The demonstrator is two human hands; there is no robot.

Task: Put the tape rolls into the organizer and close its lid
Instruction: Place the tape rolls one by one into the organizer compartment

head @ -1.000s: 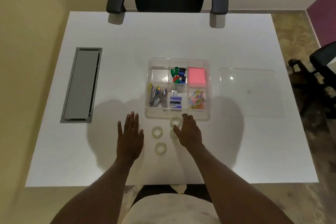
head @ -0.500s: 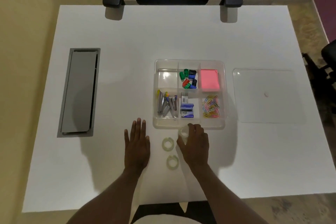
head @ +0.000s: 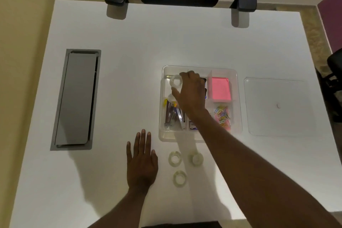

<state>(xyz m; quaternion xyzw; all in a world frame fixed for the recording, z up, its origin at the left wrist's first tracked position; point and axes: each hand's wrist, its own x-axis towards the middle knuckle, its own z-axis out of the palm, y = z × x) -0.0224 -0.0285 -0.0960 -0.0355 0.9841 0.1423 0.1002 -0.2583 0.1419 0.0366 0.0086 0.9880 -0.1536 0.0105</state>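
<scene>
Right hand (head: 190,92) pinches one roll (head: 176,81) over the organizer (head: 166,136), far-left compartment (not yet released). Three rolls (head: 174,159) lie on the surface (head: 166,39); lid (head: 277,105) off, alongside. Left hand (head: 141,161) spread flat.

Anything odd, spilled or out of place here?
Nothing spilled or damaged. Three tape rolls lie loose on the table near the organizer, whose lid lies flat to its right. The right hand holds a fourth roll over the far-left compartment; left hand rests flat.
</scene>
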